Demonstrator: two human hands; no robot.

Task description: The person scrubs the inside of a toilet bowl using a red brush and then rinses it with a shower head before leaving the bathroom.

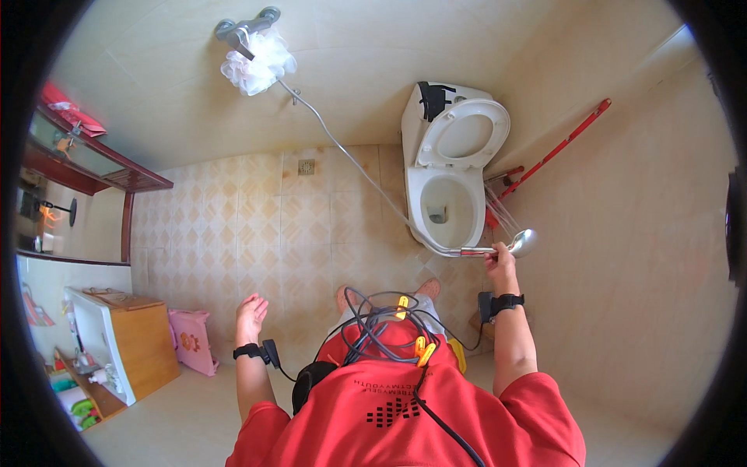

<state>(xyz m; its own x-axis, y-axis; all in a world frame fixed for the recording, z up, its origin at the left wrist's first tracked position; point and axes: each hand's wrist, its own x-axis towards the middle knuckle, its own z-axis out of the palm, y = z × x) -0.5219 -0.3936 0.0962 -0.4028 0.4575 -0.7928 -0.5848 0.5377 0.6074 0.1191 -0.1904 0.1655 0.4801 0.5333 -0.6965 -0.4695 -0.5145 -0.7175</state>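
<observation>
My right hand (500, 261) is closed round the handle of a silver shower head (523, 243), just past the front rim of the white toilet (410, 194). Thin streams of water spray from the head, away from me, toward the floor between toilet and right wall. A metal hose (342, 148) runs from the handle to the wall-mounted tap (247, 35). The toilet's seat (500, 128) and lid are raised. My left hand (250, 317) hangs in the air over the tiled floor at the left, fingers loosely stretched, with nothing in it.
A red long pole (560, 144) leans against the right wall beside the toilet. White bath puff (261, 66) hangs at the tap. A floor drain (306, 167) lies near the far wall. Cabinet (148, 342) and pink folded item (193, 341) stand left. Black cables (381, 335) loop before my shirt.
</observation>
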